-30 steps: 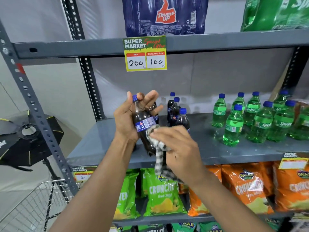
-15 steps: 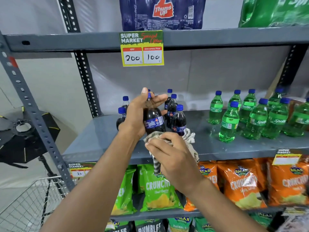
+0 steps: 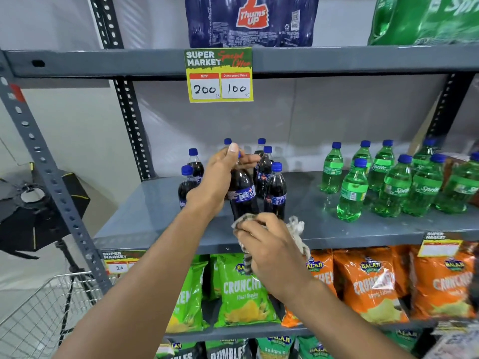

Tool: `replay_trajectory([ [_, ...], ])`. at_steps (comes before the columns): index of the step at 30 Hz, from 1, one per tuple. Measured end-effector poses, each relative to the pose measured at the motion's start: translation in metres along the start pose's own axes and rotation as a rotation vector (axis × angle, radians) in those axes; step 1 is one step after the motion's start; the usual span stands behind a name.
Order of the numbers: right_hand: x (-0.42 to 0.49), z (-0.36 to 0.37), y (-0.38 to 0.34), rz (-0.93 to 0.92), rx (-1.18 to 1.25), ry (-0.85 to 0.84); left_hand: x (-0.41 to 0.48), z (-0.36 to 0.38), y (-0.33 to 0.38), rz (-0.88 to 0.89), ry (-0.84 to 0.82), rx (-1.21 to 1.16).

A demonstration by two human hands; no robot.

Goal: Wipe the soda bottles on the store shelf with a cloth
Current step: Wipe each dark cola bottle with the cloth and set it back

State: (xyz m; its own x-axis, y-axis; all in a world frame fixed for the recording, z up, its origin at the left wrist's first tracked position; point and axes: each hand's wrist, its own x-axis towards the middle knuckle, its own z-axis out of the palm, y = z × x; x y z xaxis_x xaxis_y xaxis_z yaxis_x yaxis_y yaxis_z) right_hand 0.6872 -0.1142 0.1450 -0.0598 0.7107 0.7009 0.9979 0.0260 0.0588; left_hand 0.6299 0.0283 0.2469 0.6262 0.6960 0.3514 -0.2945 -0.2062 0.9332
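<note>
My left hand (image 3: 220, 177) grips the neck and shoulder of a dark cola bottle (image 3: 242, 194) that stands upright on the grey shelf (image 3: 145, 218), among several other dark cola bottles (image 3: 276, 193) with blue caps. My right hand (image 3: 269, 244) is closed on a checked grey-white cloth (image 3: 295, 229), just below and in front of the held bottle's base at the shelf's front edge. The cloth's tail hangs down over the shelf lip.
Several green Sprite bottles (image 3: 352, 193) stand on the right of the same shelf. A price tag (image 3: 219, 75) hangs from the shelf above. Chip bags (image 3: 241, 291) fill the shelf below. A wire cart (image 3: 39, 314) and a lamp on a tripod (image 3: 33, 213) stand at left.
The left hand has carried the cola bottle from a tilted hold in front of the shelf back upright among the other bottles. The right hand with the cloth has dropped below the bottle.
</note>
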Motion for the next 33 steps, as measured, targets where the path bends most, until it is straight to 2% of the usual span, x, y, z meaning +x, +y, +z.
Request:
replay_trajectory([
  [8,-0.029,-0.002,0.03,0.226,0.133,0.103,0.019,-0.018,-0.042,-0.002,-0.017,0.424],
  [13,-0.036,-0.006,0.047,0.326,0.167,0.127,0.023,-0.021,-0.053,-0.004,-0.008,0.424],
  [20,-0.038,-0.004,0.056,0.32,0.171,0.128,0.027,-0.024,-0.059,0.035,-0.007,0.449],
  [25,-0.038,-0.004,0.067,0.325,0.189,0.169,0.025,-0.019,-0.047,0.161,0.059,0.439],
  [28,-0.041,-0.006,0.075,0.343,0.197,0.192,0.018,0.0,-0.025,0.45,0.132,0.517],
  [30,-0.041,-0.007,0.079,0.371,0.205,0.217,0.019,0.019,-0.015,0.573,0.07,0.608],
  [31,-0.041,-0.008,0.081,0.387,0.209,0.229,0.022,0.028,-0.014,0.567,0.023,0.631],
  [33,-0.042,-0.009,0.085,0.406,0.21,0.248,0.031,0.044,-0.02,0.445,-0.049,0.635],
])
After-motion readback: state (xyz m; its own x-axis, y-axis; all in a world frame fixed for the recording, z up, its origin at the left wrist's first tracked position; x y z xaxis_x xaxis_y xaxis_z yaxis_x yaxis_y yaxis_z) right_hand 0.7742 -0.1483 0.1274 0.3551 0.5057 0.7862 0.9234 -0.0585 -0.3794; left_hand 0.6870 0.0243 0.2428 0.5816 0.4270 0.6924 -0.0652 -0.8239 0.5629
